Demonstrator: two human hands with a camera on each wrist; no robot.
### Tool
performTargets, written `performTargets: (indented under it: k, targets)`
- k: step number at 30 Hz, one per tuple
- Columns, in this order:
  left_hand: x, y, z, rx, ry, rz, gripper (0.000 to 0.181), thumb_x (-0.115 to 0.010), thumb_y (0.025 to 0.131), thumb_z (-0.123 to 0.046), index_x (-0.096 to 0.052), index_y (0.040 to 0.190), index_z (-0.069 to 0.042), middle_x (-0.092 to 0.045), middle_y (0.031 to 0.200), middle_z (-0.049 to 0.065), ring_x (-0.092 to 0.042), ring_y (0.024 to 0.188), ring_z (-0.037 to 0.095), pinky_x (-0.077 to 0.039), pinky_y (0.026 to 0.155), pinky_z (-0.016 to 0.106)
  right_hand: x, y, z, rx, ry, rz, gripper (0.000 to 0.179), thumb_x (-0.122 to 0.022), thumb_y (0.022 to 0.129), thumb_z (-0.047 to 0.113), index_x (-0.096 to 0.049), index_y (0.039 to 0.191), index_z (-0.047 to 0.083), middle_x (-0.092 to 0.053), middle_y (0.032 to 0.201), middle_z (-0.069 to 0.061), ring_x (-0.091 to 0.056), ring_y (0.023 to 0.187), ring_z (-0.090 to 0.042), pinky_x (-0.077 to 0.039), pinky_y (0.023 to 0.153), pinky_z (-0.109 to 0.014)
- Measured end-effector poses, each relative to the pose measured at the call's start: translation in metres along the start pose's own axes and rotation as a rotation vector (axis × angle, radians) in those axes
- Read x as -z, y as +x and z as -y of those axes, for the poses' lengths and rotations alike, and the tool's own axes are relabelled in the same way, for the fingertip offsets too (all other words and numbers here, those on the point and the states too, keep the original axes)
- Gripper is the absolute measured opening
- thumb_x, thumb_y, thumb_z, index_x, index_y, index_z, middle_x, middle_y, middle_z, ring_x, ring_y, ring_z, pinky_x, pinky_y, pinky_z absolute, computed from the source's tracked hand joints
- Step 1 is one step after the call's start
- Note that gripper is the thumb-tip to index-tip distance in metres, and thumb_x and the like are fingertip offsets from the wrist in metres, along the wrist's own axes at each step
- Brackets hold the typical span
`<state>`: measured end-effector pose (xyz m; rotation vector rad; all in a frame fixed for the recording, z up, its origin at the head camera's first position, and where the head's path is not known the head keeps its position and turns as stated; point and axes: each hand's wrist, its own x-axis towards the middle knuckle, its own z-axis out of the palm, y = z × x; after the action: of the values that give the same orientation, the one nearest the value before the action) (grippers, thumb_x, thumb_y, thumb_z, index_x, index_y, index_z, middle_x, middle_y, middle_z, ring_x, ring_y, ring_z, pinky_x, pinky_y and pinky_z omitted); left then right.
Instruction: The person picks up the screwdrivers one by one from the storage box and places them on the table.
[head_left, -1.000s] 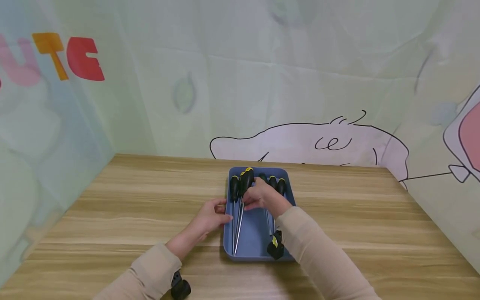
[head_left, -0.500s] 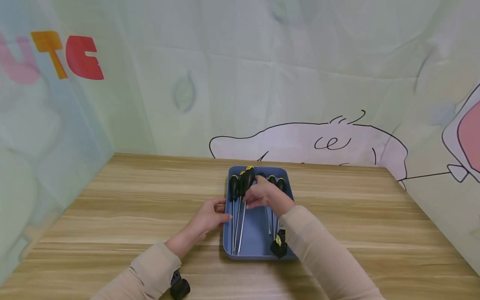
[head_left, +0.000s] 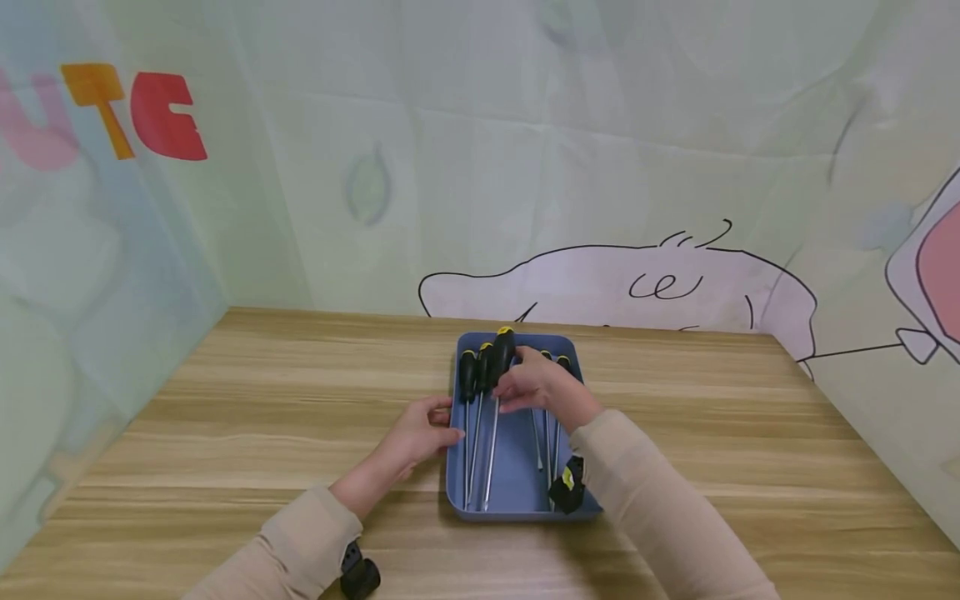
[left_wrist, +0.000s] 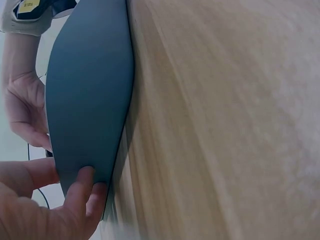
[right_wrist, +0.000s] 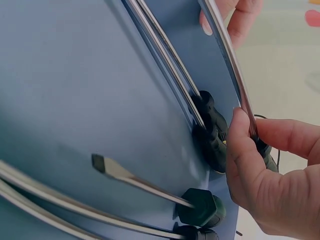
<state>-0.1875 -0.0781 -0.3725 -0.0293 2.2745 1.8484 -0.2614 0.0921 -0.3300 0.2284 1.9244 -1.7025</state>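
A blue tray (head_left: 513, 487) holds several screwdrivers with black handles tipped in yellow. My left hand (head_left: 416, 429) grips its left side, thumb over the rim and fingers against the outer wall (left_wrist: 90, 90). My right hand (head_left: 531, 383) pinches a long screwdriver (head_left: 503, 357) where handle meets shaft; in the right wrist view its shaft (right_wrist: 227, 47) rises above the tray floor. Left of it lie two other screwdrivers (head_left: 468, 379) with long shafts. To the right, partly hidden by my right hand, are a short flat-blade screwdriver (right_wrist: 145, 185) and two longer ones (right_wrist: 90, 212).
The tray stands on a wood-grain table (head_left: 300, 383), towards its far edge. Behind hangs a printed cloth backdrop (head_left: 480, 167). Black wrist devices sit under both sleeves; the right one (head_left: 567, 487) overlaps the tray's near right corner.
My right hand has moved slightly right and up with the pinched screwdriver, which now stands apart from the two on the left. My left hand stays at the rim.
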Motion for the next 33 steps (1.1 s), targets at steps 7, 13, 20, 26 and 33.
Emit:
performTargets:
  k: [7,13,20,26,33]
  targets:
    - [0.000,0.000,0.000,0.030,0.011,-0.004,0.048,-0.061,0.081,0.012,-0.048,0.127,0.010,-0.059,0.107,0.025,-0.060,0.088,0.024,-0.056,0.076,0.037,0.006,-0.003,0.002,0.014,0.011,0.012,0.086,-0.053,0.082,-0.016,-0.009,0.149,0.013,-0.053,0.106,-0.025,-0.057,0.068,-0.022,-0.055,0.054,-0.029]
    - [0.000,-0.001,0.000,0.032,0.015,-0.005,0.048,-0.060,0.081,0.012,-0.047,0.127,0.010,-0.060,0.107,0.024,-0.060,0.089,0.024,-0.056,0.076,0.037,0.010,-0.006,0.003,0.027,0.010,0.015,0.086,-0.054,0.082,-0.015,-0.009,0.149,0.014,-0.049,0.115,-0.029,-0.058,0.072,-0.023,-0.055,0.054,-0.028]
    - [0.000,0.000,0.000,0.038,0.029,-0.002,0.050,-0.061,0.081,0.011,-0.046,0.129,0.009,-0.058,0.110,0.025,-0.060,0.091,0.025,-0.056,0.076,0.036,0.014,-0.010,0.004,0.038,0.036,0.045,0.086,-0.053,0.082,-0.015,-0.006,0.149,0.013,-0.046,0.119,-0.033,-0.058,0.070,-0.022,-0.055,0.053,-0.027]
    - [0.000,0.000,0.000,0.050,0.034,-0.005,0.051,-0.062,0.081,0.010,-0.047,0.129,0.008,-0.058,0.110,0.023,-0.059,0.091,0.025,-0.056,0.077,0.035,0.018,-0.016,0.005,0.048,0.039,0.073,0.086,-0.052,0.084,-0.014,-0.004,0.149,0.013,-0.040,0.126,-0.034,-0.057,0.072,-0.022,-0.055,0.054,-0.026]
    - [0.000,-0.001,-0.001,0.045,0.023,0.002,0.051,-0.061,0.081,0.011,-0.046,0.130,0.009,-0.057,0.110,0.025,-0.059,0.092,0.025,-0.055,0.077,0.035,0.022,-0.023,0.005,0.064,0.027,0.097,0.084,-0.052,0.085,-0.013,-0.004,0.149,0.014,-0.038,0.128,-0.035,-0.057,0.076,-0.022,-0.055,0.055,-0.026]
